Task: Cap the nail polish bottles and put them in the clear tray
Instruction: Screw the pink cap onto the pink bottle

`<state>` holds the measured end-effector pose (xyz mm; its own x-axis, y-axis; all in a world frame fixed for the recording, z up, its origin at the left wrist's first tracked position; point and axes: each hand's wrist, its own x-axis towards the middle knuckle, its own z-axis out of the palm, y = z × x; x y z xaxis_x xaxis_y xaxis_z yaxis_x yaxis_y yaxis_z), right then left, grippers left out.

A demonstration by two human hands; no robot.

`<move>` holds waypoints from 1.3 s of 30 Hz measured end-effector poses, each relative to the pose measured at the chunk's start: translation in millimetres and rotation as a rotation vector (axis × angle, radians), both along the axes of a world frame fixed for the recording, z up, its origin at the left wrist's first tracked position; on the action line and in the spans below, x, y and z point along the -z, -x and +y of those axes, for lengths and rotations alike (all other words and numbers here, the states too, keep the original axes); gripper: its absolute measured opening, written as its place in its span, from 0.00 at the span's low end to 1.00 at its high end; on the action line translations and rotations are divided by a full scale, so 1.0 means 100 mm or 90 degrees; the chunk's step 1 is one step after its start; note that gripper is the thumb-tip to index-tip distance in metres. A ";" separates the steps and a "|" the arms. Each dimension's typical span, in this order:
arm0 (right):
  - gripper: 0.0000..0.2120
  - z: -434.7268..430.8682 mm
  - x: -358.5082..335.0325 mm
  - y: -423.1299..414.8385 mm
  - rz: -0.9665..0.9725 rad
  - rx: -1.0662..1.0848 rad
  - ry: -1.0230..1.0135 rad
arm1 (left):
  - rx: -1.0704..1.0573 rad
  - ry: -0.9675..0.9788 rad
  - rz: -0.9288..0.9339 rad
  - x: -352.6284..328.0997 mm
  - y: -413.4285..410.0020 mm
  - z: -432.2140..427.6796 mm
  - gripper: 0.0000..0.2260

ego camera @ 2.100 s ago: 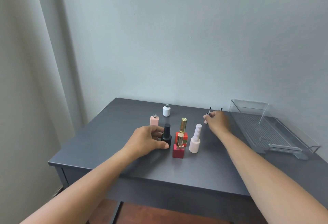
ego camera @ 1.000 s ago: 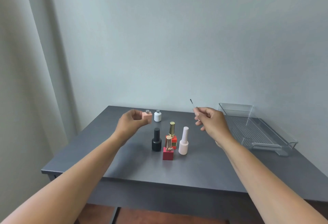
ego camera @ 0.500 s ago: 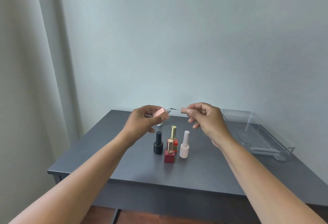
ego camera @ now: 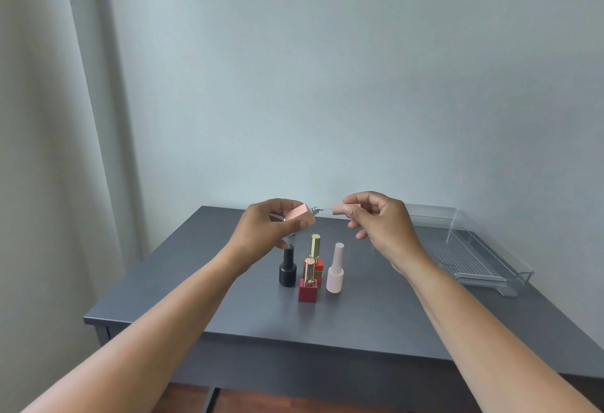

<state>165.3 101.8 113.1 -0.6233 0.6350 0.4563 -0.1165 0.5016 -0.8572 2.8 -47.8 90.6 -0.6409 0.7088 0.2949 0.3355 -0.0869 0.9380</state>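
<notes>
Pink bottle (ego camera: 299, 214), head view: small, probably light, rigid, smooth-sided, likely breakable if dropped; best gripped across flat faces. Left hand (ego camera: 268, 226) holds it so, tilted, neck toward pink cap (ego camera: 341, 209). Right hand (ego camera: 379, 223) pinches cap, brush tip at neck mouth. Both above table (ego camera: 359, 321); clear tray (ego camera: 431, 213) well apart, to right.

pink bottle (ego camera: 299, 215) tilted, cap (ego camera: 340, 209) at neck

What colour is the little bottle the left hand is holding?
The bottle is peach pink, with a silvery neck. The head view shows it best.
</notes>
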 end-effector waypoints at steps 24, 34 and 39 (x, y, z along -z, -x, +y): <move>0.06 0.04 0.02 -0.02 -0.025 0.020 -0.023 | 0.005 -0.001 0.025 0.04 -0.12 0.10 0.11; 0.28 0.00 -0.03 -0.01 -0.108 0.105 -0.062 | 0.034 0.000 0.031 0.04 -0.12 0.09 0.12; 0.28 -0.02 -0.07 -0.02 -0.130 0.063 -0.054 | 0.033 0.007 0.034 0.05 -0.10 0.08 0.11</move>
<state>167.8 99.7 119.7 -0.6446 0.6624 0.3818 0.1089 0.5738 -0.8117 12.6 -39.5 85.6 -0.5864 0.7443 0.3197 0.3799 -0.0960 0.9200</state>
